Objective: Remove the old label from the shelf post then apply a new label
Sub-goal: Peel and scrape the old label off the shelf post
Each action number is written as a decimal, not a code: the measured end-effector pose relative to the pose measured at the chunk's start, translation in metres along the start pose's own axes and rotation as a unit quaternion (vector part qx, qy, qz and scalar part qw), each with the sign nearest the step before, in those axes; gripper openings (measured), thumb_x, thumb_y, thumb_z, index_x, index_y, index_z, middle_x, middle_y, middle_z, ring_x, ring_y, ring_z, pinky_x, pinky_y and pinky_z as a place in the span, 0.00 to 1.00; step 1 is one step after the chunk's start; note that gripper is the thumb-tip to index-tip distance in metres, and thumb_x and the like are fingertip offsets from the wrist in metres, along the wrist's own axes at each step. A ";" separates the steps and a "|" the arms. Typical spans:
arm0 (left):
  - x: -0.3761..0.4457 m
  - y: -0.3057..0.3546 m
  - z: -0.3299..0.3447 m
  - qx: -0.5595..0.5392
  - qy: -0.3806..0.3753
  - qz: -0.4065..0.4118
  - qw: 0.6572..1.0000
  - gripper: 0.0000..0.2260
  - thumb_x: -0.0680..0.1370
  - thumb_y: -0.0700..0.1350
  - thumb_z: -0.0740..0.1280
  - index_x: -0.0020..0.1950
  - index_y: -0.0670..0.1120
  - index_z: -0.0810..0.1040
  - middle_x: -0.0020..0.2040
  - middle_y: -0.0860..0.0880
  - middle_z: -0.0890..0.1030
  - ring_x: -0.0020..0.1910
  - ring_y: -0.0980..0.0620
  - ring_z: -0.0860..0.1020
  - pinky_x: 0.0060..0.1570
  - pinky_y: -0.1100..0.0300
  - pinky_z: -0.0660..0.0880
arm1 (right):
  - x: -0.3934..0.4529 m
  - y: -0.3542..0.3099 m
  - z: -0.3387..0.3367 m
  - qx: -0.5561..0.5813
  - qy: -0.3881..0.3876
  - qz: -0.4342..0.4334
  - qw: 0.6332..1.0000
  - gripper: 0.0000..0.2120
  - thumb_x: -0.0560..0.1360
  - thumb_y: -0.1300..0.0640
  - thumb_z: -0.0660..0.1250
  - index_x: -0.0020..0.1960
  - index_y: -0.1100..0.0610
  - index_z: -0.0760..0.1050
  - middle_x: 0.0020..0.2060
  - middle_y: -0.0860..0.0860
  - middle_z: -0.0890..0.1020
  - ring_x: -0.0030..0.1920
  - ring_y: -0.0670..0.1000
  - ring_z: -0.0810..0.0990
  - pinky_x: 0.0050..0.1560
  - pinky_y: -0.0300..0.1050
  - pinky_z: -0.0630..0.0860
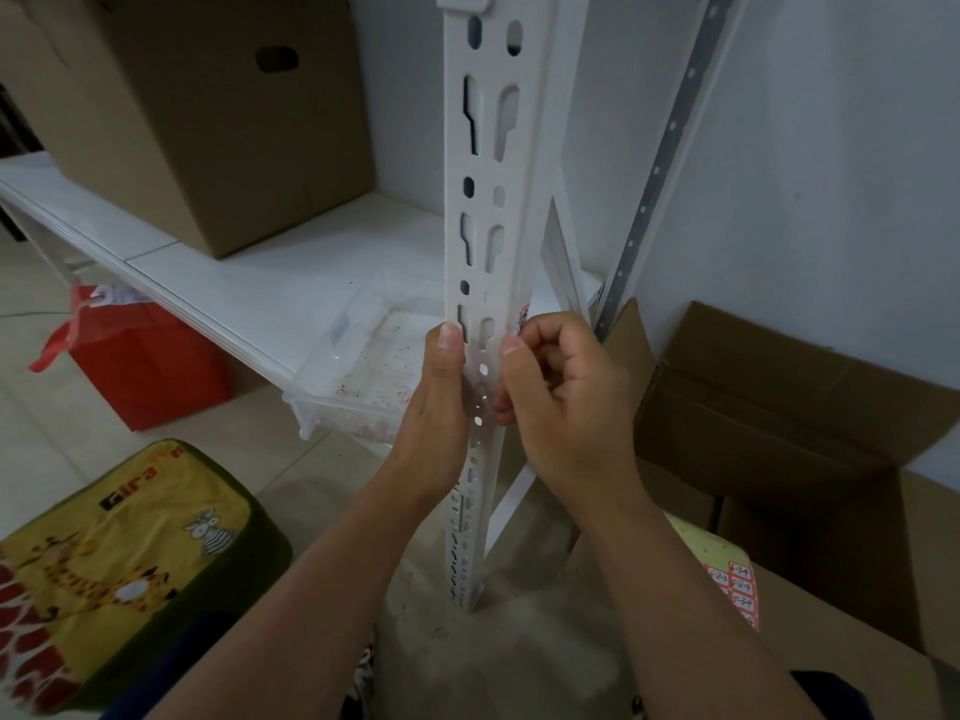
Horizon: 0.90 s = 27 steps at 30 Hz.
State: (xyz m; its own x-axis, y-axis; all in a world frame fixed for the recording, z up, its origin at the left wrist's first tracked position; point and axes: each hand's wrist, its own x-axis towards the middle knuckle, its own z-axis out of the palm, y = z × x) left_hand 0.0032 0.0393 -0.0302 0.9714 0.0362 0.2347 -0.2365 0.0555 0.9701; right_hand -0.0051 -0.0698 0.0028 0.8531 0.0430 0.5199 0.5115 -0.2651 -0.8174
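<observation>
A white slotted shelf post rises up the middle of the view. My left hand grips its left edge, thumb pointing up along the front face. My right hand is curled at the post's right edge, thumb and fingers pinching a small red-and-white label stuck on the post's side face. Most of the label is hidden behind my fingers. A sheet of red-bordered labels with handwritten numbers lies on a cardboard flap at the lower right.
A white shelf carries a closed cardboard box and a clear plastic tray at its corner. A red bag stands under the shelf. A yellow giraffe-print cushion lies lower left. An open cardboard box sits on the right.
</observation>
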 end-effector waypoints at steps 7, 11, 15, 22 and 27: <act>0.001 -0.003 -0.003 0.038 -0.001 -0.016 0.999 0.36 0.74 0.71 0.44 0.64 0.47 0.73 0.58 0.47 0.80 0.60 0.52 0.78 0.64 0.49 0.72 | 0.006 0.004 -0.009 -0.168 -0.042 -0.090 0.981 0.06 0.80 0.51 0.57 0.47 0.52 0.70 0.30 0.39 0.72 0.36 0.45 0.77 0.32 0.38 0.74; 0.000 -0.002 -0.003 0.035 0.003 -0.015 0.999 0.36 0.74 0.72 0.44 0.64 0.48 0.73 0.58 0.49 0.80 0.60 0.54 0.78 0.63 0.52 0.72 | 0.007 -0.001 -0.011 -0.187 -0.056 -0.072 0.978 0.09 0.80 0.50 0.57 0.48 0.53 0.71 0.30 0.39 0.72 0.39 0.44 0.77 0.35 0.37 0.74; 0.000 -0.001 -0.001 0.041 0.008 -0.004 0.999 0.36 0.75 0.71 0.44 0.64 0.46 0.72 0.57 0.45 0.81 0.59 0.49 0.78 0.64 0.45 0.73 | 0.008 -0.012 -0.013 -0.098 -0.062 0.016 0.993 0.10 0.76 0.48 0.58 0.45 0.53 0.73 0.31 0.47 0.79 0.33 0.47 0.80 0.36 0.45 0.80; 0.000 0.000 0.001 0.028 0.009 0.009 1.000 0.36 0.76 0.71 0.45 0.64 0.43 0.73 0.55 0.45 0.81 0.58 0.47 0.79 0.63 0.43 0.73 | 0.009 -0.015 -0.005 -0.025 -0.023 0.065 0.997 0.09 0.72 0.51 0.61 0.40 0.56 0.74 0.30 0.50 0.81 0.31 0.49 0.81 0.34 0.47 0.82; -0.001 0.001 0.001 0.002 0.005 0.012 1.000 0.31 0.81 0.63 0.43 0.57 0.44 0.76 0.48 0.50 0.82 0.56 0.50 0.80 0.62 0.48 0.74 | 0.007 -0.015 -0.006 0.164 -0.018 0.152 0.974 0.08 0.78 0.65 0.61 0.41 0.61 0.75 0.29 0.54 0.81 0.30 0.53 0.82 0.33 0.43 0.81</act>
State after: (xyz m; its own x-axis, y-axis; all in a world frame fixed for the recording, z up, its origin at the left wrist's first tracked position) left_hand 0.0019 0.0384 -0.0296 0.9654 0.0468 0.2566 -0.2589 0.0512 0.9645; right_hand -0.0080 -0.0710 0.0203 0.9704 0.0466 0.2371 0.2347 0.0518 -0.9707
